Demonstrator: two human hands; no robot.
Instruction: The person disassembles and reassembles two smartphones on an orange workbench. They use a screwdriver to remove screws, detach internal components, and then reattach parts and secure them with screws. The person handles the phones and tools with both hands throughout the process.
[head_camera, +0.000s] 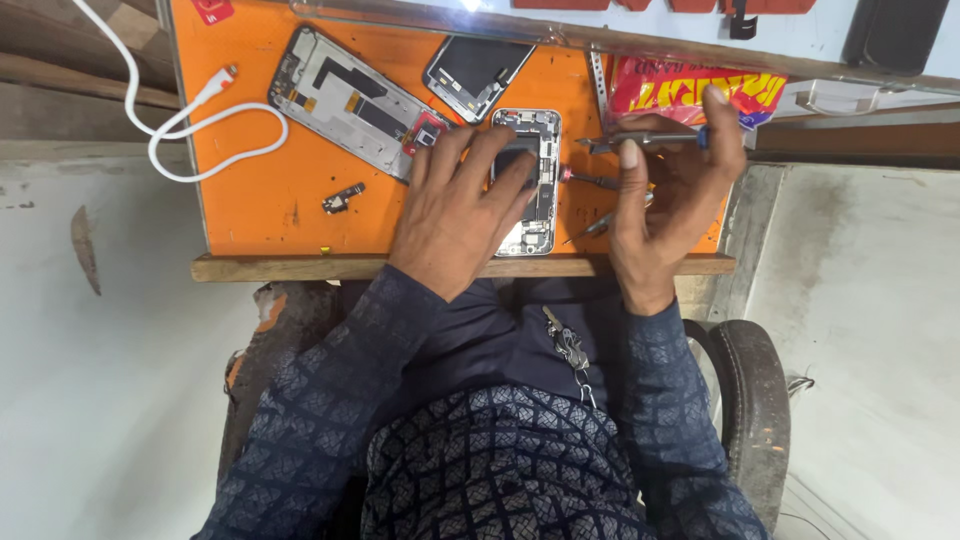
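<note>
while left hand (455, 215) presses opened phone (530, 180) (flat), right hand (665, 195) pinches screwdriver (640, 142)

We are at a small phone-repair workshop: an orange bench (270, 200) carries an opened phone (530, 180) under our left hand (460, 215), another stripped phone frame (350, 100) beyond that hand (screen panel (478, 72) beside it), and a white charging cable (170, 120).

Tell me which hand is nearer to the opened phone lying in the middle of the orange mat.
Left. The left hand rests flat on the opened phone; the right hand is beside it, apart, holding a screwdriver.
</note>
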